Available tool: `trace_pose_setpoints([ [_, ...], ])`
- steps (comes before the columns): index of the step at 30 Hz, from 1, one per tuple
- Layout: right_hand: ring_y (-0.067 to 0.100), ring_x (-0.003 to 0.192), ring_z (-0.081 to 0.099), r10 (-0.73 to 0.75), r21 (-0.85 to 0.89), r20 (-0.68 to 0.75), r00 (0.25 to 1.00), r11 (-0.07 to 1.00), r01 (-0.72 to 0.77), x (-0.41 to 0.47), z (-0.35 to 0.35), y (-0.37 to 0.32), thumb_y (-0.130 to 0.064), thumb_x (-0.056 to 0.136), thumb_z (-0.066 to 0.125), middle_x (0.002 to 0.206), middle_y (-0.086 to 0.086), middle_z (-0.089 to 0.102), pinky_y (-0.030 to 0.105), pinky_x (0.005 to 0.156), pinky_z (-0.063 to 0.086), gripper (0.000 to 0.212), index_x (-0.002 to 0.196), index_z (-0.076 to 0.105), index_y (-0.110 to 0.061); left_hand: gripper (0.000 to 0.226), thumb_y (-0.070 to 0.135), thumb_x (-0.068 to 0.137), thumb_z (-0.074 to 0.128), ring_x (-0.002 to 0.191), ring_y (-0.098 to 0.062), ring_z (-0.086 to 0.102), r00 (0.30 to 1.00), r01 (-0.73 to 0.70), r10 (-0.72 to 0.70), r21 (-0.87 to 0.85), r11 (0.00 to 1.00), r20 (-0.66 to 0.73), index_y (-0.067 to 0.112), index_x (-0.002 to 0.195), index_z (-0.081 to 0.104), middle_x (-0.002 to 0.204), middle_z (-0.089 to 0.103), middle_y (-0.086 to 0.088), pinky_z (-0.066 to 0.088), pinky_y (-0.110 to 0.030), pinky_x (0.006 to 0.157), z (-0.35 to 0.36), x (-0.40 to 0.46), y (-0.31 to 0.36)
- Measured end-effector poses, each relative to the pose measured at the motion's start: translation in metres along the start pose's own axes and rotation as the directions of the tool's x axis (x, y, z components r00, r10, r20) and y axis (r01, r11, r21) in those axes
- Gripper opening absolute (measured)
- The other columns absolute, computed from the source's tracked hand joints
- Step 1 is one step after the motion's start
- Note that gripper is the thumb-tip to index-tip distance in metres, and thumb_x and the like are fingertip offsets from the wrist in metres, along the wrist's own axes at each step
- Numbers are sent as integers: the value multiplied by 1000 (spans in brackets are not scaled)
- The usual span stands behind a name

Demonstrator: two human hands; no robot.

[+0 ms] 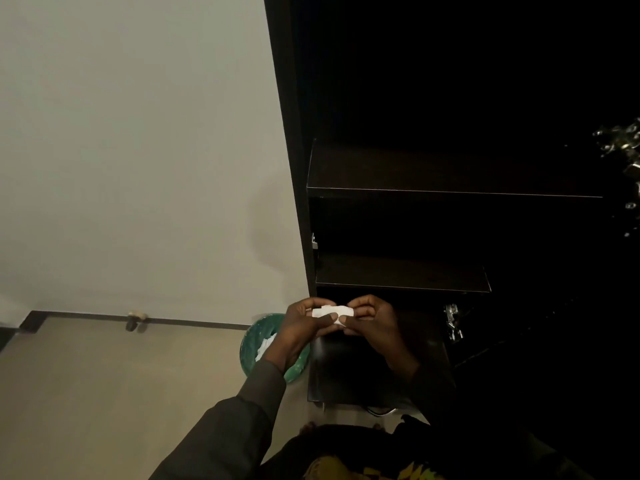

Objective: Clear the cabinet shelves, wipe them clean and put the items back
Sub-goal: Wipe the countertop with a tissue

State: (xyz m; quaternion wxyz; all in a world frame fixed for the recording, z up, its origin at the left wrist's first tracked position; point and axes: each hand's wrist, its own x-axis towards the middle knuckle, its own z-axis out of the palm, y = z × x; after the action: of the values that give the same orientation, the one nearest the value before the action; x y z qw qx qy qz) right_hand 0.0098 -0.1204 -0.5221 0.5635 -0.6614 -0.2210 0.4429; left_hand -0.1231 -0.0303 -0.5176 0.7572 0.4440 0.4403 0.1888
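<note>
While you stand before the dark cabinet (450, 98), your left hand (304, 327) and right hand (372, 322) pinch a small folded white tissue (332, 312) between thumbs and fingertips, in front of the lower shelf (401, 273), above a green bin (266, 344)

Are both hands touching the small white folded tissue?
Touching. The head view shows the left hand and right hand pinching opposite ends of the small white folded tissue, with fingers overlapping its edges, in front of the dark cabinet shelves.

Two hands: left hand (300, 329), right hand (372, 322); one white tissue (331, 312); two shelves: upper shelf (450, 174), lower shelf (401, 273); one green bin (258, 336).
</note>
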Motion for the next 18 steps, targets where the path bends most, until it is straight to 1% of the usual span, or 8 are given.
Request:
trace_pose_setpoints([
  [2,15,66,67,-131,-239,-65,989,964,112,0,9,1,7,72,78,77,4,69,16,58,54,26,83,68,-14,16,-13,84,65,88,-31,71,999,-3,3,12,1000,-35,-9,99,68,101,69,-27,62,-30,74,-8,-2,1],
  [4,7,67,64,-381,-513,-91,920,810,284,0,23,0,1,68,77,76,-3,69,10,61,47,21,76,74,-18,16,-12,85,64,80,-25,73,995,27,-25,13,1000,-96,-11,100,68,94,71,-25,61,-25,68,-15,-5,4],
  [5,3,67,60,-482,-575,-48,875,730,371,-2,32,0,0,67,75,76,-4,68,9,61,44,20,75,74,-18,15,-11,85,65,72,-21,74,991,38,-33,37,999,-130,-11,100,69,88,72,-22,60,-22,64,-20,-7,6],
  [7,4,70,57,-594,-608,95,799,601,520,-4,51,1,2,68,70,79,-1,65,10,64,42,19,77,73,-14,13,-7,87,64,61,-15,71,986,50,-38,71,996,-165,-12,99,69,76,72,-17,57,-20,57,-28,-12,10],
  [9,10,75,60,-641,-601,215,737,508,617,-5,68,3,7,71,68,83,4,65,16,70,47,21,84,73,-9,14,-6,89,59,61,-17,71,983,82,-77,20,996,-168,-12,98,68,72,70,-15,59,-24,60,-38,-17,15],
  [13,21,81,64,-667,-598,354,656,378,707,1,105,7,7,77,66,90,8,70,31,77,52,29,104,73,-4,19,9,92,45,70,-26,69,978,194,-209,-268,944,-26,4,87,64,78,68,-16,59,-33,73,-78,-27,24],
  [16,23,101,62,-651,-520,474,592,336,785,-4,125,13,0,84,56,108,14,70,29,97,47,36,119,65,2,26,24,100,48,72,-21,69,985,164,-173,-248,955,-12,4,100,65,86,70,-14,60,-29,68,-99,-31,28],
  [18,24,120,55,-592,-495,512,622,388,778,-8,134,20,-8,88,46,125,20,64,26,112,36,45,130,55,7,30,23,102,47,68,-19,71,983,113,-137,-187,976,-120,-1,102,65,81,72,-12,59,-24,59,-104,-25,28],
])
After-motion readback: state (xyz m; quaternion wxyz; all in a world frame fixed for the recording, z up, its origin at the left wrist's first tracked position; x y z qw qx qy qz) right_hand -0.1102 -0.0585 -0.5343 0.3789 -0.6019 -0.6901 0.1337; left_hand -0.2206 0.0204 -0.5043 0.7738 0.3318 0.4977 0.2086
